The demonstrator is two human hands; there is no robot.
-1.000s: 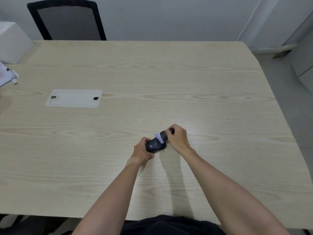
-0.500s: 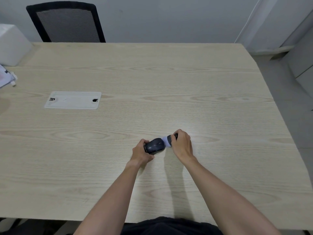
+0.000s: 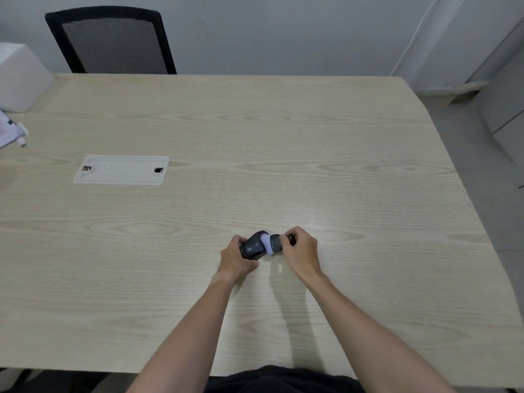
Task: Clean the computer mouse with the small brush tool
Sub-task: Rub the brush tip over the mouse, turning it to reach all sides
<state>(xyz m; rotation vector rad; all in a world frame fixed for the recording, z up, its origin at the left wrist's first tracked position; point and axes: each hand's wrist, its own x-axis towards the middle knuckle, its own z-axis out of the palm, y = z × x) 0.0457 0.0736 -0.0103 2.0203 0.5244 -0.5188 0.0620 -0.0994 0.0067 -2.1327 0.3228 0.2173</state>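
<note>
Mouse [image 3: 253, 246] sits on the table [image 3: 283, 137], near the front edge, a bit right of centre, right between the person's two hands. It's dark grey and lies at an angle, its far end pointing up and to the right.

Left hand [image 3: 236, 258] grips the near-left end of the mouse, fingers curled round its side, pinning it to the tabletop.

Right hand [image 3: 300, 251] is just to the right of the mouse, fingers wrapped round the brush [image 3: 273, 244]. The brush has a grey body with a pale lilac tip; a dark end pokes out past the fingers on the far side. The pale tip is pressed against the right end of the mouse, so brush and mouse are touching. Whether the mouse is slightly tipped up off the table I can't tell from here.

Both forearms reach in from the near edge and meet at the mouse.

Elsewhere: a white cable hatch [image 3: 122, 169] set flush in the table, well off to the left. White box [image 3: 19, 76] at the far-left corner, some white packet [image 3: 10, 131] just in front of it at the left edge. Black mesh chair [image 3: 113, 41] behind the table's far side.
</note>
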